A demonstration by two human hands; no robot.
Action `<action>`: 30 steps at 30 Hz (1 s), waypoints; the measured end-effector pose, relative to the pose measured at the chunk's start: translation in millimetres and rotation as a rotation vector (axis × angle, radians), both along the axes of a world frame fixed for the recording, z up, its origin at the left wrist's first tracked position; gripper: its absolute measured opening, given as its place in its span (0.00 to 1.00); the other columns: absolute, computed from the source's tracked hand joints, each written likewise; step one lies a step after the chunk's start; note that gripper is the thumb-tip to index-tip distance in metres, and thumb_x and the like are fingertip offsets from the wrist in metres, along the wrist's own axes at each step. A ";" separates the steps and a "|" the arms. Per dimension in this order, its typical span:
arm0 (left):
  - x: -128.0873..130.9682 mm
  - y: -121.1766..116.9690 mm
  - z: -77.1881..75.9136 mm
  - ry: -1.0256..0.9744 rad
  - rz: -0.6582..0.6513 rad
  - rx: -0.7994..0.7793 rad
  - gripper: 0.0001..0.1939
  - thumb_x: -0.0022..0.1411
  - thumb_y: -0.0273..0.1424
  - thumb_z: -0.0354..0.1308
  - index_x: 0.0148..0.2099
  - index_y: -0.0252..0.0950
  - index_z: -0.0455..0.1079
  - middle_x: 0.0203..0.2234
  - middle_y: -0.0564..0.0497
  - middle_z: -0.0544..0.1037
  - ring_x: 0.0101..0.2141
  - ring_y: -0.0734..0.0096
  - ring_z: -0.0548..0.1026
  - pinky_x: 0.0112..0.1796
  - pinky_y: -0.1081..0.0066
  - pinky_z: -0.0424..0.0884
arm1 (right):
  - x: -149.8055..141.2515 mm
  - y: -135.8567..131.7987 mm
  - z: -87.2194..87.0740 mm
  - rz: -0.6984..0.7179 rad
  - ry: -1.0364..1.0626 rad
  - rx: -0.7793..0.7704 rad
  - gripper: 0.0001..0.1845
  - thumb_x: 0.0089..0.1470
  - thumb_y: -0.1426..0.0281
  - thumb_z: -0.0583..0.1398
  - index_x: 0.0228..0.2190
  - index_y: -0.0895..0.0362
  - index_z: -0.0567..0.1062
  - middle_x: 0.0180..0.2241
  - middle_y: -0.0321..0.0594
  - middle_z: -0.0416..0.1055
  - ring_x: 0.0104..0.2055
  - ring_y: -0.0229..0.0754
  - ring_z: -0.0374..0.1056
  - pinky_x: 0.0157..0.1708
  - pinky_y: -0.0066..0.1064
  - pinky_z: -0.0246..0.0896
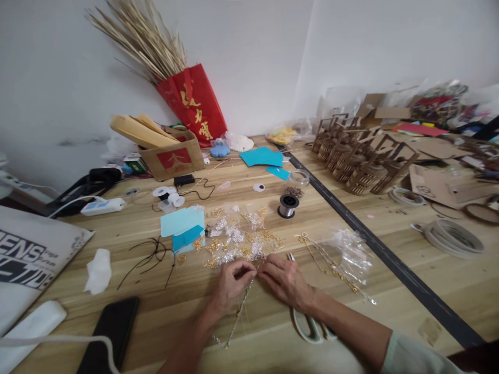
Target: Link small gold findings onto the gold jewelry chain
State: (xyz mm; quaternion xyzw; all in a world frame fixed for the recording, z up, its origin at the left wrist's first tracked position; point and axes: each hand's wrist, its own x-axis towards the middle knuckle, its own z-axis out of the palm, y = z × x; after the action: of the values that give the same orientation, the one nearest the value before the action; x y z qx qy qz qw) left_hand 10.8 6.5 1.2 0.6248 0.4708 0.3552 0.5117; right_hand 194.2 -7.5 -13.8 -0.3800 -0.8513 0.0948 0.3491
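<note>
My left hand (232,280) pinches the upper end of a silver beaded strand (237,317), which hangs down to the table with a fine clear thread beside it. My right hand (284,280) meets it at the fingertips, closed in a pinch; whatever lies between those fingers is too small to make out. Just beyond both hands are gold beads (213,246) and silver beads (235,235) in small heaps. Under my right wrist lie scissors (307,330) with pale handles, partly covered. A spool of thread (288,206) stands farther back.
To the right are finished-looking chains (327,265) and clear plastic bags (351,254). Blue paper (182,222) and black cords (150,257) lie left, with a phone (111,335) nearer. Wooden lanterns (354,156), a glass jar (298,178) and a cardboard box (173,156) stand behind.
</note>
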 end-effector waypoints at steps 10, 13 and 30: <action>-4.2 3.6 -11.0 0.038 0.109 0.091 0.07 0.54 0.32 0.58 0.27 0.34 0.71 0.22 0.51 0.74 0.26 0.70 0.71 0.29 0.74 0.66 | 1.6 1.5 -6.0 -0.038 -0.009 -0.030 0.09 0.64 0.71 0.51 0.32 0.56 0.69 0.29 0.40 0.67 0.28 0.38 0.63 0.26 0.28 0.53; -7.4 5.3 -9.6 0.006 0.194 0.086 0.07 0.53 0.33 0.59 0.28 0.34 0.71 0.23 0.51 0.75 0.27 0.69 0.72 0.30 0.74 0.67 | 2.4 1.7 -6.3 -0.041 0.035 -0.034 0.08 0.63 0.72 0.52 0.32 0.56 0.69 0.29 0.39 0.67 0.28 0.38 0.63 0.26 0.28 0.53; -23.5 14.0 -22.8 0.418 0.131 0.689 0.05 0.60 0.26 0.57 0.31 0.35 0.72 0.26 0.50 0.76 0.32 0.66 0.71 0.36 0.68 0.68 | 2.7 3.8 -5.6 -0.011 0.163 -0.119 0.08 0.61 0.73 0.53 0.30 0.57 0.69 0.27 0.40 0.66 0.28 0.38 0.62 0.27 0.29 0.54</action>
State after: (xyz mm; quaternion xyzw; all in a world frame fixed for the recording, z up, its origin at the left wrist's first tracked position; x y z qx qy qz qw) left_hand -12.6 20.6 -21.6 0.7871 0.4567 0.3896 0.1420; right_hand 196.9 -3.6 -19.5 -0.3955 -0.8110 0.1738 0.3945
